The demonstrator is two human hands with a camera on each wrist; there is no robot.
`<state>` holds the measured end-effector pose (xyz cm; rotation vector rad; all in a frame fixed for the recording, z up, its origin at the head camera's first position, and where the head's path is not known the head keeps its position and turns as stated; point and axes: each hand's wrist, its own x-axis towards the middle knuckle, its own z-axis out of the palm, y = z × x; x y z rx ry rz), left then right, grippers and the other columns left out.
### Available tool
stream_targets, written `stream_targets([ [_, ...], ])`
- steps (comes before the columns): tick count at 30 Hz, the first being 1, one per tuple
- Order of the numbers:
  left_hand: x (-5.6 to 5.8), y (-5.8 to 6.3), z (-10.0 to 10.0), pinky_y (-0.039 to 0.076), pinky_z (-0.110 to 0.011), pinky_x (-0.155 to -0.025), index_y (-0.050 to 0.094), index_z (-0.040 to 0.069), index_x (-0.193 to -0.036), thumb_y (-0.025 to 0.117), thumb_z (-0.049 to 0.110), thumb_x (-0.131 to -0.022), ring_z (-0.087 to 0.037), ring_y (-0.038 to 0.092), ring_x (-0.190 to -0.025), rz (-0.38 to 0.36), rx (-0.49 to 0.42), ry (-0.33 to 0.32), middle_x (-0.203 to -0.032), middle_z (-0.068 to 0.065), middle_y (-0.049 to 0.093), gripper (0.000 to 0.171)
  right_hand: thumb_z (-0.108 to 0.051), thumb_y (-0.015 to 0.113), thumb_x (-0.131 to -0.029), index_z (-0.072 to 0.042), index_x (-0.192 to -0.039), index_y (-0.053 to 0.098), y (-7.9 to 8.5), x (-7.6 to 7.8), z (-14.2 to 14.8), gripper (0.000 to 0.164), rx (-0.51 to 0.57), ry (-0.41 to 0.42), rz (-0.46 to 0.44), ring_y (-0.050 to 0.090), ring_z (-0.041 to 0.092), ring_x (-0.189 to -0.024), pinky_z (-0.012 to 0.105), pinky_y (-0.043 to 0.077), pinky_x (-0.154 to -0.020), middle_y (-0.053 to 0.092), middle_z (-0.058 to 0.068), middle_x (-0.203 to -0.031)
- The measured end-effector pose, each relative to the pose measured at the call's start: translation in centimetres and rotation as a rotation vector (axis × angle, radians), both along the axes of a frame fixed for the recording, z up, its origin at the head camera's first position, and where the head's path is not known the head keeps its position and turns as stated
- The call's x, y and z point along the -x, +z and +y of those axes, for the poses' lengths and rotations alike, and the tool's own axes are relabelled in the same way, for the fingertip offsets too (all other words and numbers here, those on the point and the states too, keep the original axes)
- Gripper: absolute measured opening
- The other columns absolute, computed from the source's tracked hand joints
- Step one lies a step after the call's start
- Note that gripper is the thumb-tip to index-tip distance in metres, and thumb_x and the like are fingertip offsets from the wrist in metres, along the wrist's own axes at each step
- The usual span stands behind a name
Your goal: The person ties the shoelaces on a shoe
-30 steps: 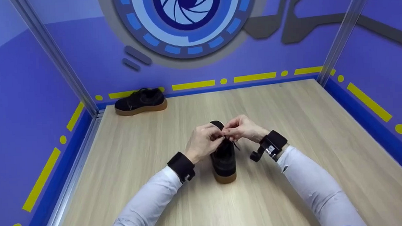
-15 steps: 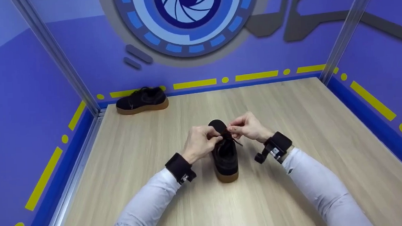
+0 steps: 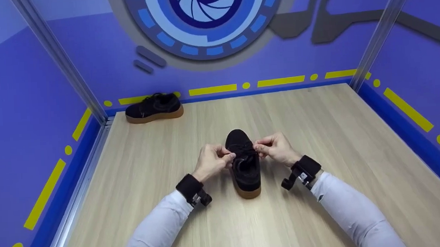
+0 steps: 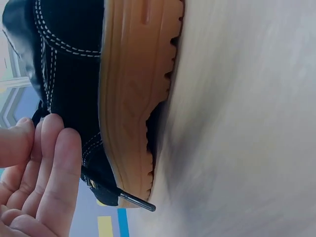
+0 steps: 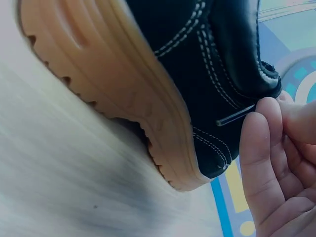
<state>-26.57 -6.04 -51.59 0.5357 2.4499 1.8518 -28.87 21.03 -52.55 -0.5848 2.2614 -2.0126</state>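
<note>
A black shoe (image 3: pixel 247 182) with a tan sole (image 4: pixel 131 89) stands upright in front of me, toe pointing away. On its left side my left hand (image 3: pixel 211 161) pinches a black lace between thumb and fingers; the lace's tipped end (image 4: pixel 138 201) hangs past the fingertips in the left wrist view. My right hand (image 3: pixel 276 150) pinches lace on the opposite side, and a lace end (image 5: pixel 236 116) sticks out from its fingertips in the right wrist view. Between the hands, laces cross the tongue area; the head view shows the knot area only as dark on dark.
A matching black shoe (image 3: pixel 154 109) rests side-on at the back left of the wooden table (image 3: pixel 310 126), close to the back wall (image 3: pixel 88 62). Blue-purple panels with metal corner posts enclose the table at the left, back and right.
My hands have drawn apart, from close together over the laces to opposite sides of the shoe, and slightly toward me. The shoe stays in place, its laced front now uncovered.
</note>
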Motion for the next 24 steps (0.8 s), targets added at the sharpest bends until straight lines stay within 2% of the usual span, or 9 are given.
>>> stream_targets([
  [6, -0.1, -0.2, -0.2, 0.061, -0.031, -0.057, 0.076, 0.002, -0.081, 0.083, 0.003, -0.089, -0.033, 0.076, -0.066, -0.015, 0.031, 0.024, -0.07, -0.005, 0.075, 0.011, 0.002, 0.076, -0.095, 0.015, -0.1, 0.077, -0.3, -0.2, 0.0, 0.014, -0.016, -0.004, 0.058, 0.065, 0.01, -0.057, 0.024, 0.058, -0.056, 0.077, 0.013, -0.083],
  [10, 0.0, -0.2, -0.2, 0.06, -0.029, -0.054, 0.077, 0.003, -0.081, 0.083, 0.005, -0.09, -0.039, 0.076, -0.068, -0.017, 0.058, 0.035, -0.068, -0.004, 0.074, 0.011, 0.001, 0.077, -0.094, 0.013, -0.097, 0.078, -0.3, -0.4, -0.1, 0.012, -0.029, -0.024, 0.092, 0.064, 0.011, -0.056, 0.023, 0.056, -0.053, 0.076, 0.011, -0.08],
  [12, 0.0, -0.3, -0.2, 0.058, -0.027, -0.053, 0.077, 0.005, -0.079, 0.083, 0.006, -0.09, -0.038, 0.076, -0.067, -0.024, 0.092, 0.049, -0.067, -0.002, 0.073, 0.013, -0.001, 0.078, -0.095, 0.011, -0.098, 0.079, -0.3, -0.6, -0.2, 0.013, -0.045, -0.033, 0.083, 0.064, 0.011, -0.056, 0.023, 0.054, -0.052, 0.075, 0.009, -0.077],
  [15, 0.0, -0.2, -0.1, 0.057, -0.026, -0.052, 0.077, 0.008, -0.077, 0.084, 0.01, -0.09, -0.031, 0.075, -0.063, -0.019, 0.15, 0.062, -0.065, -0.001, 0.073, 0.014, -0.003, 0.079, -0.094, 0.01, -0.099, 0.08, -0.4, -0.8, -0.4, 0.014, -0.059, -0.058, 0.042, 0.063, 0.012, -0.056, 0.024, 0.054, -0.051, 0.074, 0.006, -0.073],
  [18, 0.1, 0.0, 0.1, 0.054, -0.024, -0.054, 0.079, 0.011, -0.078, 0.086, 0.015, -0.089, -0.018, 0.072, -0.058, 0.055, 0.216, 0.079, -0.065, -0.001, 0.073, 0.013, -0.002, 0.079, -0.093, 0.009, -0.099, 0.08, -0.1, -1.0, -0.6, 0.012, -0.058, -0.105, 0.012, 0.063, 0.013, -0.057, 0.026, 0.055, -0.052, 0.073, 0.006, -0.072],
  [21, -0.2, 0.2, 0.4, 0.056, -0.026, -0.061, 0.08, 0.008, -0.088, 0.085, 0.015, -0.088, -0.013, 0.07, -0.064, 0.142, 0.246, 0.104, -0.074, -0.003, 0.076, 0.009, -0.004, 0.079, -0.094, 0.007, -0.098, 0.08, 0.3, -1.3, -0.9, 0.012, -0.087, -0.158, 0.016, 0.065, 0.016, -0.058, 0.028, 0.057, -0.055, 0.075, 0.007, -0.075],
  [24, -1.0, 0.3, 0.7, 0.06, -0.032, -0.077, 0.077, 0.0, -0.112, 0.081, 0.016, -0.09, -0.018, 0.074, -0.085, 0.144, 0.223, 0.116, -0.097, -0.009, 0.078, 0.027, -0.009, 0.078, -0.097, 0.006, -0.108, 0.079, 0.6, -2.1, -1.4, 0.019, -0.131, -0.198, 0.0, 0.07, 0.02, -0.068, 0.034, 0.062, -0.063, 0.078, 0.012, -0.088],
])
